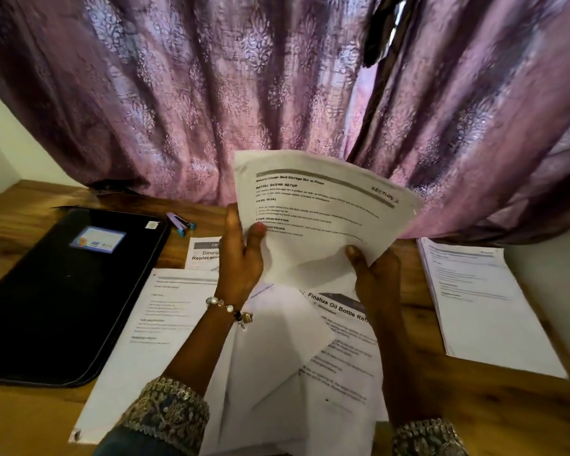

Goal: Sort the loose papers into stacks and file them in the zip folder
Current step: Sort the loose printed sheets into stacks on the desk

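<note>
A black zip folder (69, 291) lies flat on the wooden tabletop (10, 218) at the left, with a small purple stapler (180, 222) just beyond its far corner. Loose papers (165, 324) lie spread in the middle. Above them, the left hand (241, 258) and right hand (375, 278) both grip a raised printed sheet (316, 212) by its lower edge, thumbs on its face. At the right rests a neat stack of papers (481, 301).
</note>
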